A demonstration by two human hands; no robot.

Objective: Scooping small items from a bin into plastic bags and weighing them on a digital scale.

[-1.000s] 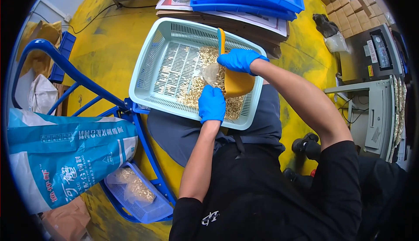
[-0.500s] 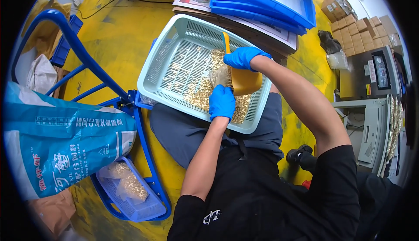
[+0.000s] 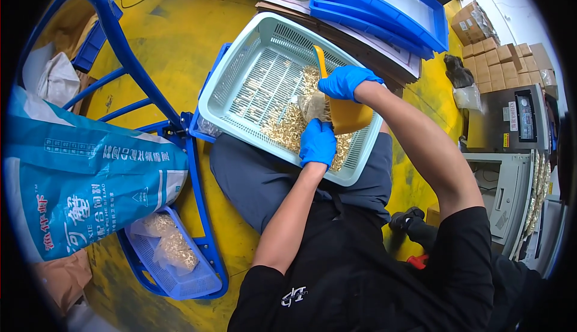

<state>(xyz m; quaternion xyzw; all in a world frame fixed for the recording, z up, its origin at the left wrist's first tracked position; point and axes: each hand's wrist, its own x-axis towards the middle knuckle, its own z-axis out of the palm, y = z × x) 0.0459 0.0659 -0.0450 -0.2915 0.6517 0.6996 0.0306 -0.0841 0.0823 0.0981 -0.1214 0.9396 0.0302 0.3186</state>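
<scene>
You are in what looks like a small workshop or packing room: a scuffed yellow floor (image 3: 180, 37), a blue tubular metal frame (image 3: 196, 182) at left, a large teal sack (image 3: 132, 179), stacked blue plastic trays (image 3: 390, 35) ahead, piled brown cartons (image 3: 493, 64) and a grey machine (image 3: 499, 124) at right, a slatted basket (image 3: 226, 124) of small gold-coloured pieces (image 3: 285, 130) before you.

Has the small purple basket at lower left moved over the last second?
No: the small purple basket sits in the same place against the blue metal frame, with no visible shift either way; only the view has moved.
</scene>
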